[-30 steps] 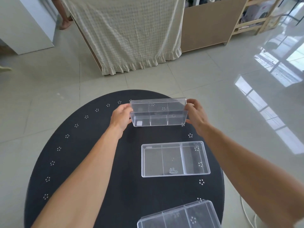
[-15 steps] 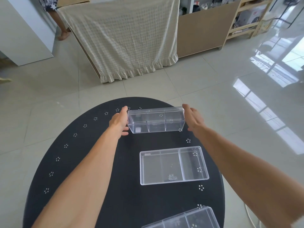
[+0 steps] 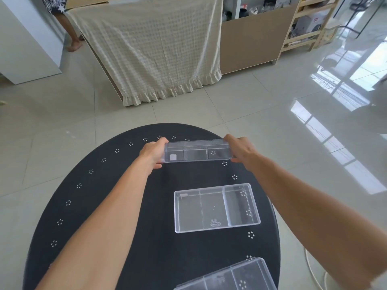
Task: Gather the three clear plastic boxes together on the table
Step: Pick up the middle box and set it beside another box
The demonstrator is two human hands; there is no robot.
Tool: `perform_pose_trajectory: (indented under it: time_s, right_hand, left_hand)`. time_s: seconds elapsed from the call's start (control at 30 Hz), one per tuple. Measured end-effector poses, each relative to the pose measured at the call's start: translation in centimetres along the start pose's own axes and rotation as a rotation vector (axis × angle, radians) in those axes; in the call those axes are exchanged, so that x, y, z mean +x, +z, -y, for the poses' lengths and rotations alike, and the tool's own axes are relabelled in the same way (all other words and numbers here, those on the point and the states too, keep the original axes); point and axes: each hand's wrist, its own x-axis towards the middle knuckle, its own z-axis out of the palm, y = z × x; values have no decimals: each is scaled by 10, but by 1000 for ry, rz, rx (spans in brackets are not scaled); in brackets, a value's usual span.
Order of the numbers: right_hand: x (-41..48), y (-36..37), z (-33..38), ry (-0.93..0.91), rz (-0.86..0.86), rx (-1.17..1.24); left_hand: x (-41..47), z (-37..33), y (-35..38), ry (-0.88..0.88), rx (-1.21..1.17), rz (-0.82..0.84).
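Note:
Three clear plastic boxes with inner dividers are on or over the round black table (image 3: 100, 206). The far box (image 3: 196, 152) is held at its two short ends, my left hand (image 3: 152, 153) on its left end and my right hand (image 3: 238, 148) on its right end. It is close to level near the table's far edge; I cannot tell whether it touches the top. A second box (image 3: 215, 208) lies flat in the middle, open side up. The third box (image 3: 230, 277) lies at the near edge, partly cut off by the frame.
The table stands on a glossy tiled floor. Behind it hangs a beige checked cloth (image 3: 155, 47) over a bench, with a brown cabinet (image 3: 249, 38) and wooden shelves (image 3: 307, 24) to the right. A person's legs (image 3: 69, 34) show at the far left. A white cable (image 3: 314, 271) lies by the table.
Both hands have tipped the far box from a raised tilt down to nearly level and carried it toward the table's far edge. The other two boxes have not moved.

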Motion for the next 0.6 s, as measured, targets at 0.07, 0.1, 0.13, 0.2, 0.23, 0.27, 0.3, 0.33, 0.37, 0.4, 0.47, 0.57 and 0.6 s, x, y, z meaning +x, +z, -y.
perform_pose_trajectory:
  time_s: [0.07,0.1,0.13,0.2,0.23,0.27,0.3,0.33,0.37,0.4,0.47,0.57,0.6]
  right_hand:
    - [-1,-3,-5,-41,13,12]
    - [-1,-3,-9,-60,16,24]
    - [-4,-4,-12,-69,20,20]
    - [-11,-3,-14,-93,31,-19]
    - [-15,-3,-15,-109,36,-48]
    - [-17,-2,-17,-117,41,-67]
    - [-16,-1,-20,-125,47,-78]
    - [-18,1,-22,-130,53,-86]
    - [-18,2,-25,-136,55,-102]
    - [-17,4,-28,-139,55,-126]
    - [-15,6,-35,-139,60,-164]
    - [-12,8,-42,-159,65,-179]
    - [-11,8,-42,-164,67,-184]
  left_hand:
    - [-5,5,2,26,-62,12]
    - [-7,7,3,39,-86,15]
    - [-8,10,4,49,-103,16]
    - [-11,17,7,55,-130,2]
    - [-12,20,9,53,-136,-5]
    - [-14,24,11,52,-133,-8]
    - [-16,27,12,60,-119,-6]
    - [-18,30,14,72,-102,-1]
    - [-19,32,16,81,-90,2]
    - [-20,34,17,87,-89,3]
    - [-20,38,20,95,-94,-8]
    - [-22,41,25,91,-101,-37]
    - [-22,43,27,91,-86,-51]
